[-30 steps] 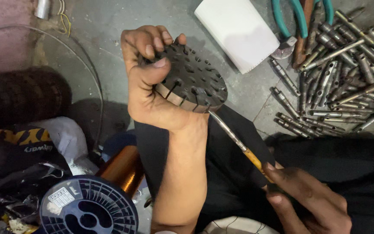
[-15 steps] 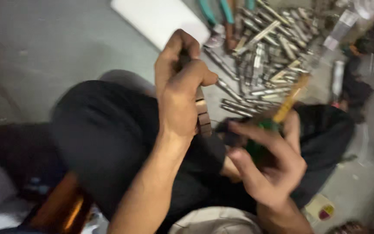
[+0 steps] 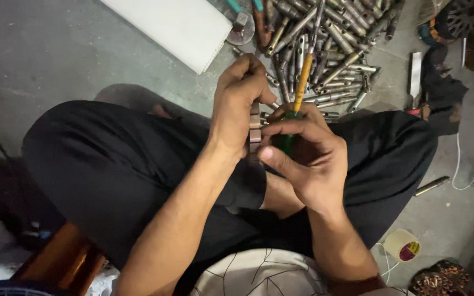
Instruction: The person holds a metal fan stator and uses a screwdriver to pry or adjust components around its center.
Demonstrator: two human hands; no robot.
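Note:
My left hand (image 3: 238, 104) grips a round slotted metal motor core (image 3: 254, 127), held edge-on above my lap so only its rim shows. My right hand (image 3: 302, 153) is closed around the green and yellow handle of a screwdriver (image 3: 298, 93); the handle sticks up toward the pile of metal parts, and the tip is hidden between my hands against the core. Both hands touch each other over my crossed legs in black trousers (image 3: 116, 164).
A heap of metal rods and pins (image 3: 325, 44) lies on the grey floor ahead, with pliers (image 3: 248, 16) and a white board (image 3: 171, 27) beside it. A tape roll (image 3: 402, 244) sits at lower right, a copper wire spool (image 3: 61, 263) at lower left.
The view swung from the left floor area to my lap. The core turned from face-on to edge-on, and my right hand came up from lower right to meet it with the screwdriver.

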